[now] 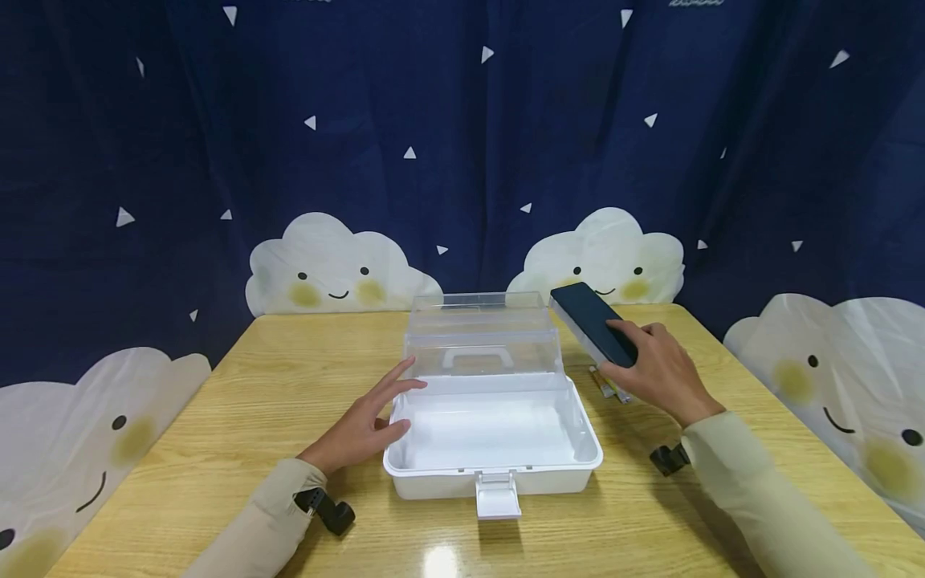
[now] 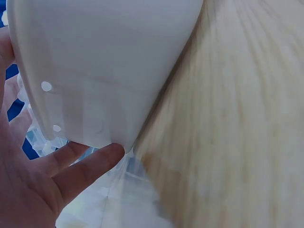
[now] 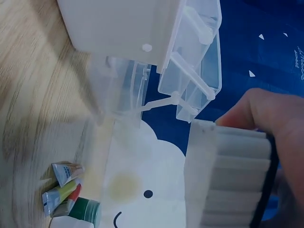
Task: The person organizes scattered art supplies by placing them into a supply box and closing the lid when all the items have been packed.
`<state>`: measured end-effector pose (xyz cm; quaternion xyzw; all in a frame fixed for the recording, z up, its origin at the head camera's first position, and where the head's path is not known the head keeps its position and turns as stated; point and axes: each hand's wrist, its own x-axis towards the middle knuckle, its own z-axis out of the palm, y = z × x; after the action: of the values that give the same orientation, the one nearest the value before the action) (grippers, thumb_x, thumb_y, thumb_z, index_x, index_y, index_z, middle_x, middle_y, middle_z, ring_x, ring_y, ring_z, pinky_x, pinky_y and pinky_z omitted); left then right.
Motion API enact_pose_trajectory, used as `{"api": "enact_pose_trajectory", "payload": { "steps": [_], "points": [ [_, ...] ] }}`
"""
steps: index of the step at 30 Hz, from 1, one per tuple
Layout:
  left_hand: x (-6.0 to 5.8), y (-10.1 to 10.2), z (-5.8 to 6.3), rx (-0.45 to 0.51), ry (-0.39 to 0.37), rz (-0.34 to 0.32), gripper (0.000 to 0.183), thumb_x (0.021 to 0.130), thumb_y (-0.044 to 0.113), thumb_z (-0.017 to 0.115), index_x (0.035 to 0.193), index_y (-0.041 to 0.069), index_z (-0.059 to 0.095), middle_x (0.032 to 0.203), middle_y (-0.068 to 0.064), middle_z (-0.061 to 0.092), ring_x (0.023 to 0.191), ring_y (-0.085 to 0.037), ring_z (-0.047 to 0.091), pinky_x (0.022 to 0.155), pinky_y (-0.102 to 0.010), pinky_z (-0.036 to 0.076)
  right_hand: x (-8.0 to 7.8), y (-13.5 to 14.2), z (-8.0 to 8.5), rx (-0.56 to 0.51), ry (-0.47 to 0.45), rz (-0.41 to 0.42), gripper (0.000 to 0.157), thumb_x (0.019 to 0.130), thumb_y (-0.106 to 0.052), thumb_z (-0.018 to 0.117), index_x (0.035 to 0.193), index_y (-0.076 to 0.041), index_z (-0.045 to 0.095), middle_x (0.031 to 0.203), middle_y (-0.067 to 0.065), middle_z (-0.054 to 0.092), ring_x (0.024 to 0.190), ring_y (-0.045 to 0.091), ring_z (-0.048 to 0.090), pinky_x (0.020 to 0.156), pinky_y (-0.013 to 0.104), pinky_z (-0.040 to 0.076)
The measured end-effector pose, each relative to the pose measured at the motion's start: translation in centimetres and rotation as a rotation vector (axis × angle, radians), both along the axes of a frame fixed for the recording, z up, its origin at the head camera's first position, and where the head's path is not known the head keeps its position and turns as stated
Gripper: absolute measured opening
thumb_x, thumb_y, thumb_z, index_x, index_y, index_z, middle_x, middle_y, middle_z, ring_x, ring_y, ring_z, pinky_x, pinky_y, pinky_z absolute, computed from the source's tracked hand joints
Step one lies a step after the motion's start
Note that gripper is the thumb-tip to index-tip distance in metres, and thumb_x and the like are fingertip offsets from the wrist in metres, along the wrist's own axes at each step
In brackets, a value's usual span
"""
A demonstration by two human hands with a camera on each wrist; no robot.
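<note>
Probably light but stiff, the dark-topped case [image 1: 594, 319], pinched in my right grip [image 1: 661, 373], suits this near-end hold; my left grip [image 1: 361, 425] rests splayed against the white box [image 1: 433, 486].

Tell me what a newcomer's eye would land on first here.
Probably the white box standing open mid-table, its clear trays raised at the back. Next, the right hand gripping a dark-topped white case tilted in the air just right of it. Behind the table, the navy curtain with its smiling clouds also draws attention.
</note>
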<state>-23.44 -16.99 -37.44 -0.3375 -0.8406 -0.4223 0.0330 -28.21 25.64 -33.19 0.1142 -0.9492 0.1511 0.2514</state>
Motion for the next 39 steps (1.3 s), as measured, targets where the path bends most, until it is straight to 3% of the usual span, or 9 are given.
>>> {"api": "enact_pose_trajectory", "payload": {
  "steps": [6, 17, 23, 26, 30, 36, 39],
  "points": [
    [-0.1, 0.0, 0.0, 0.032, 0.022, -0.027, 0.049, 0.088, 0.009, 0.055, 0.134, 0.012, 0.040, 0.151, -0.008, 0.006, 0.133, -0.036, 0.018, 0.080, -0.041, 0.049, -0.2, -0.1, 0.5, -0.018, 0.042, 0.027, 0.061, 0.069, -0.037, 0.068, 0.125, -0.020, 0.053, 0.098, 0.019, 0.051, 0.075, 0.027, 0.047, 0.053, 0.035, 0.035],
    [-0.1, 0.0, 0.1, 0.022, 0.043, -0.019, 0.049, 0.087, 0.004, 0.052, 0.134, 0.012, 0.040, 0.151, -0.009, 0.007, 0.133, -0.036, 0.017, 0.080, -0.043, 0.048, -0.2, -0.4, 1.2, -0.030, 0.014, 0.008, 0.063, 0.069, -0.040, 0.067, 0.127, -0.020, 0.052, 0.103, 0.018, 0.050, 0.080, 0.028, 0.046, 0.058, 0.037, 0.035],
    [0.0, 0.0, -0.1, 0.044, 0.025, -0.018, 0.052, 0.085, -0.001, 0.052, 0.134, 0.012, 0.041, 0.151, -0.007, 0.008, 0.133, -0.035, 0.019, 0.075, -0.033, 0.051, -0.3, -0.6, 1.4, -0.051, 0.012, 0.015, 0.061, 0.069, -0.038, 0.067, 0.126, -0.023, 0.052, 0.105, 0.016, 0.049, 0.082, 0.027, 0.046, 0.060, 0.038, 0.036],
    [0.0, 0.0, -0.2, 0.044, 0.025, -0.018, 0.052, 0.085, -0.001, 0.052, 0.134, 0.012, 0.041, 0.151, -0.007, 0.008, 0.132, -0.036, 0.019, 0.077, -0.033, 0.050, -0.3, -0.7, 1.5, -0.055, 0.025, 0.027, 0.060, 0.069, -0.037, 0.068, 0.126, -0.024, 0.053, 0.103, 0.015, 0.050, 0.081, 0.027, 0.046, 0.060, 0.037, 0.035],
    [-0.5, -0.1, -0.9, 0.054, 0.035, -0.022, 0.054, 0.085, -0.002, 0.052, 0.134, 0.015, 0.040, 0.151, -0.006, 0.008, 0.133, -0.036, 0.018, 0.077, -0.037, 0.051, -0.3, -1.0, 1.6, -0.060, 0.034, 0.039, 0.060, 0.069, -0.037, 0.068, 0.126, -0.025, 0.052, 0.103, 0.013, 0.049, 0.081, 0.026, 0.046, 0.060, 0.036, 0.034],
    [-2.0, -0.6, -2.9, 0.056, 0.048, -0.005, 0.060, 0.083, -0.003, 0.052, 0.134, 0.026, 0.040, 0.151, 0.002, 0.007, 0.132, -0.024, 0.024, 0.066, -0.028, 0.052, -0.3, -1.6, 1.8, -0.092, 0.047, 0.080, 0.060, 0.068, -0.034, 0.069, 0.125, -0.025, 0.053, 0.107, 0.012, 0.049, 0.084, 0.025, 0.045, 0.063, 0.037, 0.033],
    [-2.0, -0.6, -2.8, 0.074, 0.041, -0.015, 0.059, 0.083, -0.003, 0.051, 0.134, 0.025, 0.040, 0.151, 0.001, 0.007, 0.129, -0.024, 0.027, 0.060, -0.026, 0.052, -0.3, -1.9, 1.9, -0.117, 0.043, 0.108, 0.059, 0.067, -0.031, 0.069, 0.124, -0.025, 0.054, 0.107, 0.011, 0.049, 0.085, 0.024, 0.044, 0.064, 0.036, 0.032]
  ]
}}
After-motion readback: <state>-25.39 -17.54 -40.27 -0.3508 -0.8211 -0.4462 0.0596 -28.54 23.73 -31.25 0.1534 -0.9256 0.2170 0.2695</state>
